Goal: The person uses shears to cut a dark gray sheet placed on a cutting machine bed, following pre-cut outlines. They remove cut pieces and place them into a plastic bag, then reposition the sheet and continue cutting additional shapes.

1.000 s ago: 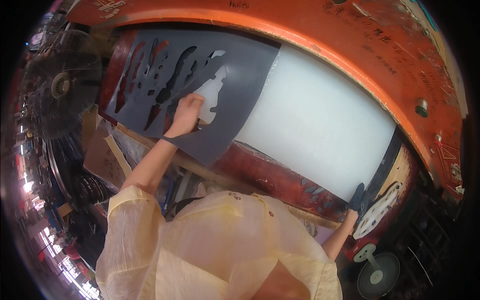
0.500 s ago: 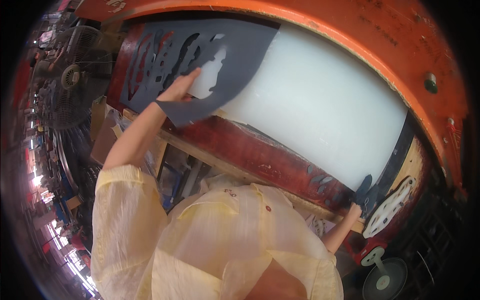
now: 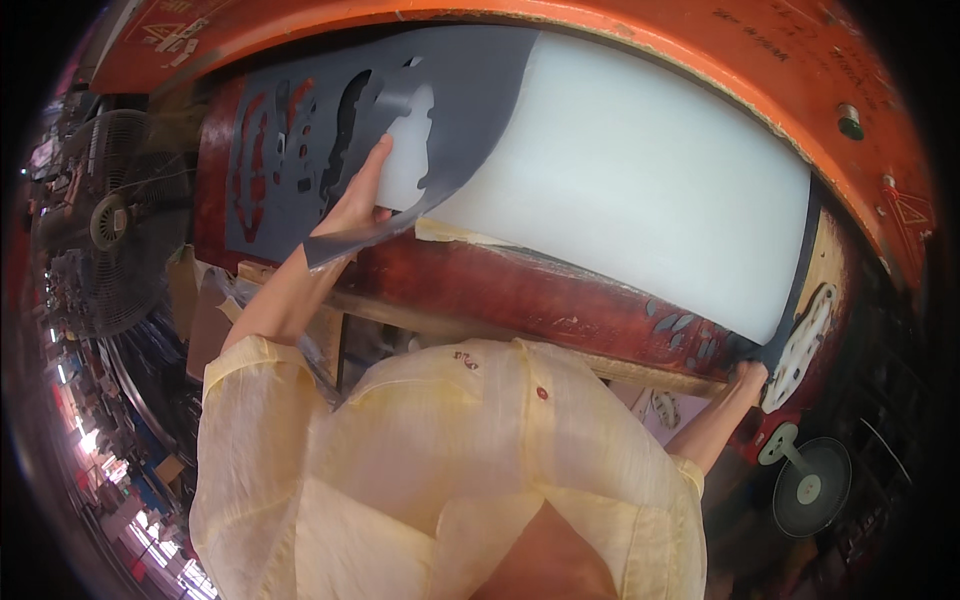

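A dark grey flexible sheet (image 3: 475, 105) with long shaped cut-outs lies over the left part of a white board (image 3: 650, 180). My left hand (image 3: 358, 205) is at the sheet's near edge, beside a big cut-out that shows white beneath. A strip of the sheet crosses my left wrist. One finger is stretched out and the thumb stands apart; the other fingers are partly hidden. My right hand (image 3: 748, 380) is closed at the board's near right corner, against dark material. What lies in its fingers is hidden. Small dark grey cut pieces (image 3: 670, 322) lie close by.
The board rests on a dark red table (image 3: 480, 285) with a wooden front edge. An orange machine beam (image 3: 640, 40) curves along the far side. A large fan (image 3: 110, 220) stands left and a smaller fan (image 3: 810, 488) at lower right. A white perforated piece (image 3: 800, 350) is at the right end.
My right hand has moved right and up to the board's corner; the dark pieces seen at it earlier are now mostly hidden. The sheet's near flap has narrowed over my left wrist. The view has shifted.
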Demonstrator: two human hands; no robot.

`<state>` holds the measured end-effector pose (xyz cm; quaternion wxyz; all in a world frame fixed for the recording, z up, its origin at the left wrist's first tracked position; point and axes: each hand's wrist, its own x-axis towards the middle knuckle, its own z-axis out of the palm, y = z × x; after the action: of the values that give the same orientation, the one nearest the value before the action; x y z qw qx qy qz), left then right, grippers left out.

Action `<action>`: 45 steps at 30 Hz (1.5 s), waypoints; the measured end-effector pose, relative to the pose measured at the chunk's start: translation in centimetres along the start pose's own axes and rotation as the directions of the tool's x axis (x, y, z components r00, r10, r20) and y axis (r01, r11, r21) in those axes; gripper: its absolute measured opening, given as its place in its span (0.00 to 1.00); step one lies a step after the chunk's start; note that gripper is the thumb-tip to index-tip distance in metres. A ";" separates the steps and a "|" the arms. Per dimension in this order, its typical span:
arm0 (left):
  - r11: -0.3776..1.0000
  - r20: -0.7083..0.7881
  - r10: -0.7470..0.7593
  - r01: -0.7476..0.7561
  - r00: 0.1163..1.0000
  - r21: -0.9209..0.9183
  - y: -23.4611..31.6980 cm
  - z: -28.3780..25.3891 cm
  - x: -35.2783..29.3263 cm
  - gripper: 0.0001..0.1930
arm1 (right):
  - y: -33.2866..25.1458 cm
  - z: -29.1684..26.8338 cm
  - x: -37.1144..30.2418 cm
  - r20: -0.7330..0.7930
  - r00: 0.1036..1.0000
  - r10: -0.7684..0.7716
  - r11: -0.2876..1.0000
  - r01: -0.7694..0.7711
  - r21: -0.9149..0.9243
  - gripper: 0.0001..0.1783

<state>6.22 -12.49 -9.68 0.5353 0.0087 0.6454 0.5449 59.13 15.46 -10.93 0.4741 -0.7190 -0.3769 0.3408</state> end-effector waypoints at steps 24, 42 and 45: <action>0.665 -0.136 0.648 -0.470 0.750 0.579 -6.1 -2.8 -3.6 0.20 | -0.8 6.0 -9.9 0.432 0.839 0.331 0.644 -0.535 0.547 0.34; 0.370 -0.190 0.902 -0.465 0.388 0.805 -13.2 0.2 -1.4 0.37 | -0.1 4.9 -9.1 0.441 0.875 0.197 0.730 -0.432 0.530 0.34; 0.359 -0.217 0.923 -0.506 0.318 0.784 -13.1 0.3 -1.0 0.35 | -0.2 4.7 -9.2 0.445 0.874 0.194 0.743 -0.428 0.515 0.34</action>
<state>14.33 -18.15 -18.28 -0.0781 0.2931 0.8298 0.4685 50.68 9.54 -11.03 0.5335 -0.5091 -0.2027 0.6443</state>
